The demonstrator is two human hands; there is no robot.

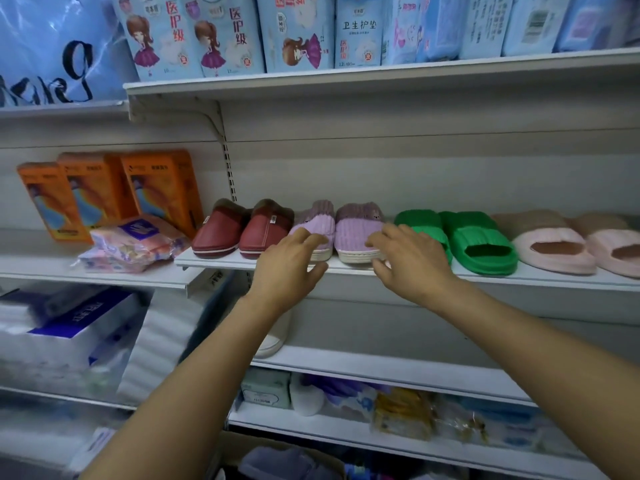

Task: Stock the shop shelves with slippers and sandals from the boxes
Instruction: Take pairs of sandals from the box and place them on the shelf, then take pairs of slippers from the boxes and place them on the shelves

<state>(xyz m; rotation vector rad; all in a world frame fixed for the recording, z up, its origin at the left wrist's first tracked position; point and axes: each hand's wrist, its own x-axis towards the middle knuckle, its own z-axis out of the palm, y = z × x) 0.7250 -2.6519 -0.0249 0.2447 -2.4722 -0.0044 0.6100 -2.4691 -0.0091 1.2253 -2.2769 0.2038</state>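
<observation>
Head view: both bare hands reach up to the white metal middle shelf (346,270). Left hand (289,268), grip apart, fingers spread; fingertips lie on the toe of the left slipper of a pair of lilac corduroy closed-toe slippers with darker purple knit cuffs (337,233). Right hand (410,259), grip apart, fingers loosely curled; fingertips at the outer toe edge of the right lilac slipper, whether touching or just short I cannot tell. Neither hand is closed on anything.

Lilac pair stands on the shelf between the two hands, toes toward the camera, soles flat, the two slippers just beside each other.

Left of the left hand: a pair of dark red leather-look slippers with brown fleece lining (242,230), touching the lilac pair. Further left: crumpled pack of patterned tissues (135,242), and behind it three orange upright cartons (110,192).

Right of the right hand: pair of bright green ribbed open-toe slide sandals (481,244), partly hidden by the knuckles. Beyond those, pair of pale pink fluffy open-toe slippers (568,249).

Above both hands: upper shelf with light blue printed packs (294,32).
</observation>
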